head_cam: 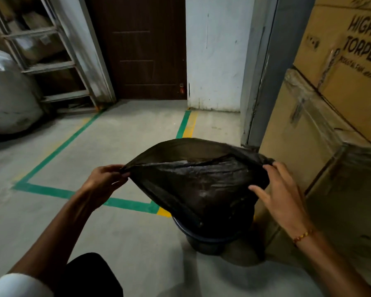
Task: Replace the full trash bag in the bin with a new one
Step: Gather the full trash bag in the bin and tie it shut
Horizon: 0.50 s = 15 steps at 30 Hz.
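Note:
A black trash bag (pixel 198 181) is stretched wide above a small dark blue bin (pixel 204 241) on the concrete floor, its lower part hanging down into the bin. My left hand (pixel 104 181) pinches the bag's left edge. My right hand (pixel 281 194) holds the right edge between thumb and forefinger, the other fingers spread against the plastic. The bag's mouth gapes open along its top. Most of the bin is hidden under the bag.
Stacked cardboard boxes (pixel 330 125) stand close on the right, right beside the bin. A brown door (pixel 146 48) is ahead, a metal rack (pixel 51 61) and a big white sack (pixel 7 93) at the left. Green and yellow floor tape (pixel 58 146) marks the floor.

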### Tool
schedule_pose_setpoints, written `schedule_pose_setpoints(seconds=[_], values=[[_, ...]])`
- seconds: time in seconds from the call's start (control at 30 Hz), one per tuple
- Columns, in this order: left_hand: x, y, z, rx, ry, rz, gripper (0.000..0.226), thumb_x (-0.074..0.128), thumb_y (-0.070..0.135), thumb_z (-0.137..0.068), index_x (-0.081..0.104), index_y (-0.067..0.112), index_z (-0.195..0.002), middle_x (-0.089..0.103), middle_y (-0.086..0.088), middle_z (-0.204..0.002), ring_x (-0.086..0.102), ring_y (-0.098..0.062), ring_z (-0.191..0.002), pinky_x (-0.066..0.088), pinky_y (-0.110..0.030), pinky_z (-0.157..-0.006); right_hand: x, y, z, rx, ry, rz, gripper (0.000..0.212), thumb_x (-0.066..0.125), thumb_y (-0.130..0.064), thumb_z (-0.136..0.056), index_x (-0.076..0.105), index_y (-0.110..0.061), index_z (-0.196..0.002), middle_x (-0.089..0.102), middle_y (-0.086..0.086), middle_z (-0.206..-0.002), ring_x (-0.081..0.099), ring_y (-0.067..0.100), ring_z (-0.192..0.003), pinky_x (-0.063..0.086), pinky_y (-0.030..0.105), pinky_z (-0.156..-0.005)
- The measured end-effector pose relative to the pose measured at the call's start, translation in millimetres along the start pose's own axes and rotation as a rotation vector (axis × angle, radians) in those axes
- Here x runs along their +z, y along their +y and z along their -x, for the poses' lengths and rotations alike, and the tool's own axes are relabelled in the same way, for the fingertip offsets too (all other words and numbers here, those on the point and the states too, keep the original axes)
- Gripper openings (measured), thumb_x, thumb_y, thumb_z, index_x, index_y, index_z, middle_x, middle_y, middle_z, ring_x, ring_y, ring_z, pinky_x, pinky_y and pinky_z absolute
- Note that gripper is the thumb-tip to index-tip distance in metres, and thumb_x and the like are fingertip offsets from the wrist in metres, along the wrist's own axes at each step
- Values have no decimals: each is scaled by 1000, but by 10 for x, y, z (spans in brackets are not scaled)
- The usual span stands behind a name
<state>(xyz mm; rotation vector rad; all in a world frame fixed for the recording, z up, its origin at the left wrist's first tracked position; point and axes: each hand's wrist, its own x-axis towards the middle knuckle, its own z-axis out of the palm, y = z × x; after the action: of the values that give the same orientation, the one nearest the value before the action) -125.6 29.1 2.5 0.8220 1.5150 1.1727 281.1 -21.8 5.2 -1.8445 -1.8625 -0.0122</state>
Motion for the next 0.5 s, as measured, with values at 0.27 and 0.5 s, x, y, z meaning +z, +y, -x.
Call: schedule_pose_setpoints(seconds=[0.27,0.5], values=[[-16,-91,-10,388,236,-785,6,68,11,-85,70,7,-80,66,-14,-73,64,-28,-71,49,-38,-68,-134,-31,-95,-44,281,-136,23,66,-6,-81,47,-7,-69,45,8,-80,44,22,-63,35,30,-58],[234,-132,45,100,118,171,25,55,7,-92,45,15,-70,64,-12,-82,64,-24,-80,51,-38,-83,-144,-66,-184,244,182,-815,25,57,-11,-95,42,-7,-76,51,6,-66,56,12,-42,48,47,-42]])
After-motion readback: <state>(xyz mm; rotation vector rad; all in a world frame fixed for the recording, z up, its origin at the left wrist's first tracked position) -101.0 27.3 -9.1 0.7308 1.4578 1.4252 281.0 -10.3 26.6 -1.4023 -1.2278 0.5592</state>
